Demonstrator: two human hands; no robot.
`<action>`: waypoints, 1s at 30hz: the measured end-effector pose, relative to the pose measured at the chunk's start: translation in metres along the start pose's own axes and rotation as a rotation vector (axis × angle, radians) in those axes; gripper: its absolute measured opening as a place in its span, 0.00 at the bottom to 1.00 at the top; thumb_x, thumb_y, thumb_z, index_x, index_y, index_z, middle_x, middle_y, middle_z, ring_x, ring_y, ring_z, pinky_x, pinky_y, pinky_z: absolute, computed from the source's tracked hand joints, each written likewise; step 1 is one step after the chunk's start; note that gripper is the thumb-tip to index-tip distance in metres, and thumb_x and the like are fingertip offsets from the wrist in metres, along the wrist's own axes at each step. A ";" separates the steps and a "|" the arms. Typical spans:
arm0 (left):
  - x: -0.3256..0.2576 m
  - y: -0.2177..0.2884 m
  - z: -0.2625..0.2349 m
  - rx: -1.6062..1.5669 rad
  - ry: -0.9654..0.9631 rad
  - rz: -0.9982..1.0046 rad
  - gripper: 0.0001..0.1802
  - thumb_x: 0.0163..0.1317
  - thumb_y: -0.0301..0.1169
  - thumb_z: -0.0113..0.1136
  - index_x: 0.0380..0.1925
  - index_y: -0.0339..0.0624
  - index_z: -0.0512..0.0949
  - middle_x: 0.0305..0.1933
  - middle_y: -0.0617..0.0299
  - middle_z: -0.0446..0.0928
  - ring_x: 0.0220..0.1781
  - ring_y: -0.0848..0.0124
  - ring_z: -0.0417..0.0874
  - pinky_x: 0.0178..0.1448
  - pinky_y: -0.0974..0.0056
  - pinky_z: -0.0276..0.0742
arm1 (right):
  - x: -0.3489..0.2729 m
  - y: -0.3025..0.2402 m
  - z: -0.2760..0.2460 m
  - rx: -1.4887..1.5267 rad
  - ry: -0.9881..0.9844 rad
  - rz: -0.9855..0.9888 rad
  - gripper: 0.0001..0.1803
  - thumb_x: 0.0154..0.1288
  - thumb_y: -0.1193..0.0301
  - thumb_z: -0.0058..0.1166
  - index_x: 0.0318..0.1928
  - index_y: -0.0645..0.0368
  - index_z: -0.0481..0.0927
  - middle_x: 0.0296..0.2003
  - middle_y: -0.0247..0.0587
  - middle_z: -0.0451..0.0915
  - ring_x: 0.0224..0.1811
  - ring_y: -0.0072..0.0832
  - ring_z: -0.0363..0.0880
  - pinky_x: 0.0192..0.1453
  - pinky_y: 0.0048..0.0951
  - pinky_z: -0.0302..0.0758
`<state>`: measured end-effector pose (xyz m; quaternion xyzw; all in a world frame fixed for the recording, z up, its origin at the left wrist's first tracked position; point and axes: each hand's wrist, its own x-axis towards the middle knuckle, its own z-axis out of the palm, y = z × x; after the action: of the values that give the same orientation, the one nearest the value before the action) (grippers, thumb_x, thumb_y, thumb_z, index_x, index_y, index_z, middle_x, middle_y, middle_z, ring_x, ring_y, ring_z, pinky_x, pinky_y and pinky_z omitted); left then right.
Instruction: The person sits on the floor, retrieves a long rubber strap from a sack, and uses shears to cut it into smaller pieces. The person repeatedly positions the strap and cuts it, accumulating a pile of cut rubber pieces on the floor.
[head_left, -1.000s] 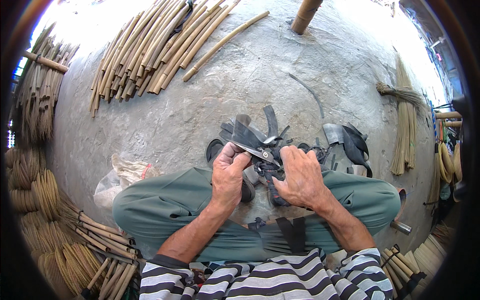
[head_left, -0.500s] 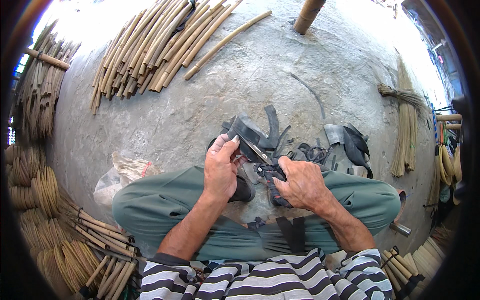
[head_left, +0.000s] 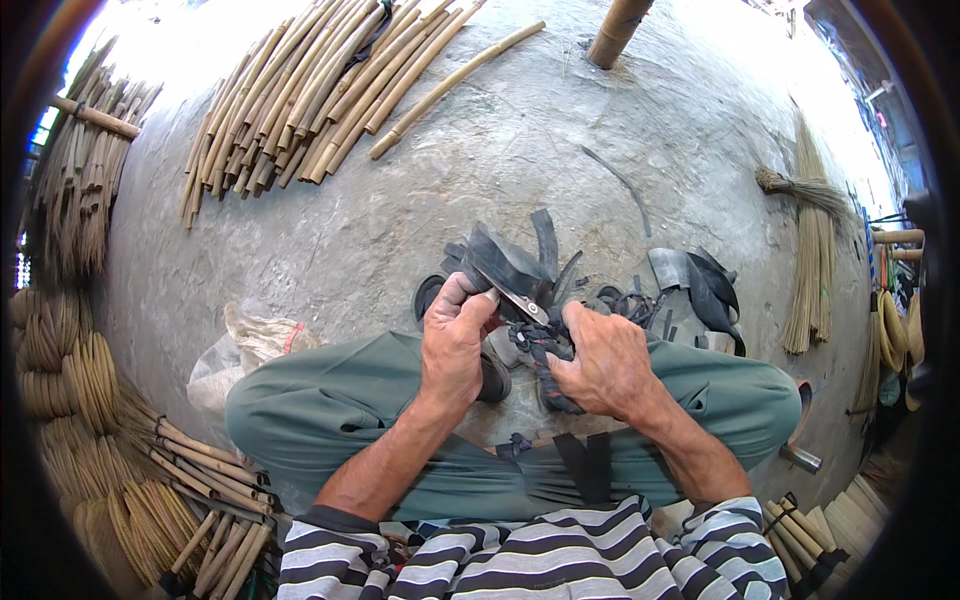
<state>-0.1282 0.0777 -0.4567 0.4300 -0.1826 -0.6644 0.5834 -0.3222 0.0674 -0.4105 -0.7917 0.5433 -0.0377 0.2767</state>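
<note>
My left hand (head_left: 455, 340) is closed on a piece of black rubber sheet (head_left: 508, 262), pinching its near edge between thumb and fingers. My right hand (head_left: 605, 362) grips a pair of scissors (head_left: 527, 306) by handles wrapped in dark strips (head_left: 548, 352). The metal blades lie against the rubber sheet, close to my left thumb. How far the blades are apart is hidden by the sheet. Cut black strips (head_left: 545, 240) lie on the floor just beyond the hands. Two dark strips (head_left: 585, 465) rest across my lap.
Loose black rubber pieces (head_left: 705, 290) lie to the right beyond my knee. Bamboo poles (head_left: 310, 95) are piled at the far left. A tied broom-like bundle (head_left: 812, 250) lies at right, and a pale sack (head_left: 262, 345) beside my left knee. Coiled bundles (head_left: 95, 390) line the left edge.
My left hand has shifted slightly right, toward the scissors. The rubber sheet has turned and now covers more of the blades. My right hand has barely moved.
</note>
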 end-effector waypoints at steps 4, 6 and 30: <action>0.005 0.001 -0.007 0.002 0.019 -0.077 0.04 0.73 0.29 0.59 0.44 0.48 0.80 0.46 0.68 0.86 0.47 0.76 0.86 0.57 0.61 0.78 | -0.001 0.000 0.000 0.028 -0.052 -0.009 0.22 0.63 0.57 0.68 0.37 0.62 0.75 0.26 0.54 0.84 0.31 0.54 0.87 0.36 0.52 0.81; 0.009 0.004 -0.011 -0.110 0.032 -0.095 0.05 0.73 0.28 0.58 0.45 0.48 0.79 0.46 0.68 0.86 0.47 0.75 0.86 0.57 0.61 0.79 | -0.001 0.000 0.000 0.017 -0.061 -0.011 0.21 0.64 0.56 0.67 0.37 0.62 0.75 0.26 0.53 0.84 0.31 0.55 0.87 0.36 0.52 0.81; 0.001 0.002 -0.003 0.052 -0.009 -0.017 0.11 0.72 0.28 0.57 0.51 0.45 0.82 0.48 0.66 0.86 0.48 0.76 0.85 0.56 0.62 0.79 | -0.002 0.002 0.004 0.038 -0.031 -0.031 0.23 0.63 0.56 0.68 0.37 0.63 0.75 0.24 0.54 0.83 0.31 0.53 0.87 0.38 0.50 0.81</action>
<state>-0.1247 0.0774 -0.4574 0.4436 -0.1987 -0.6662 0.5656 -0.3238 0.0700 -0.4142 -0.7950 0.5259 -0.0402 0.2995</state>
